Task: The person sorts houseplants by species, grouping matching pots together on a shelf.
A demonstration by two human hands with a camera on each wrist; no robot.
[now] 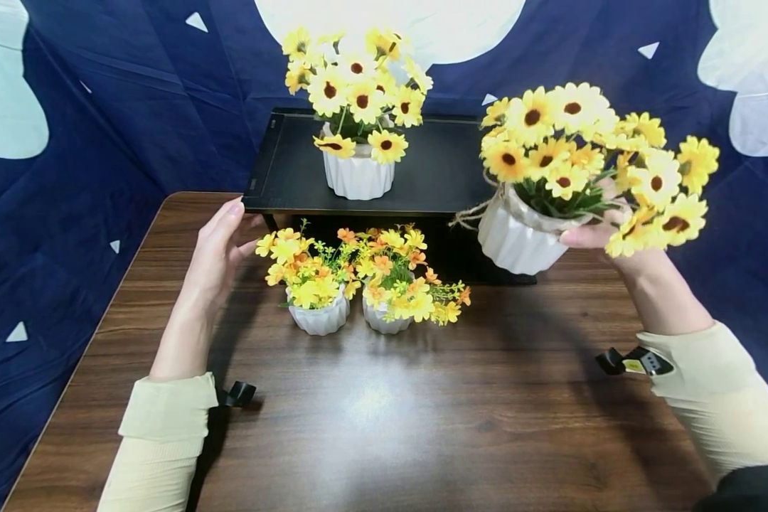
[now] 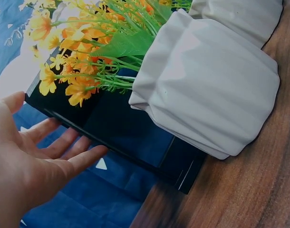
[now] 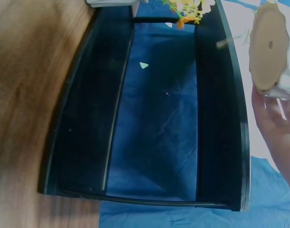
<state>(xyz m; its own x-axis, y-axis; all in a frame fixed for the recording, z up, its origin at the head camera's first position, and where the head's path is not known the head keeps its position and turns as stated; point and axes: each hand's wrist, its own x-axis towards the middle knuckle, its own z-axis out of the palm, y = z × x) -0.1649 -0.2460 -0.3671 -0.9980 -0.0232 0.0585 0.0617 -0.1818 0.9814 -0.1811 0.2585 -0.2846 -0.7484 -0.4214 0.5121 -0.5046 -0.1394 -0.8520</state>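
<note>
In the head view, my right hand (image 1: 604, 231) grips a white fluted pot (image 1: 518, 231) of yellow daisy-like artificial flowers with brown centres, raised over the right end of a black two-tier stand (image 1: 441, 171). Its tan underside (image 3: 270, 45) shows in the right wrist view, with my right hand (image 3: 278, 118) around its side. My left hand (image 1: 217, 242) touches the stand's front left corner, thumb at the top edge. In the left wrist view its fingers (image 2: 83, 149) are spread and nearly straight along the stand's side. A similar daisy pot (image 1: 360, 171) is on the top shelf.
Two smaller white pots, one on the left (image 1: 320, 316) and one on the right (image 1: 384, 316), hold yellow and orange flowers in front of the stand. The wooden table (image 1: 371, 441) extends toward me. A dark blue patterned cloth (image 1: 134, 85) hangs behind.
</note>
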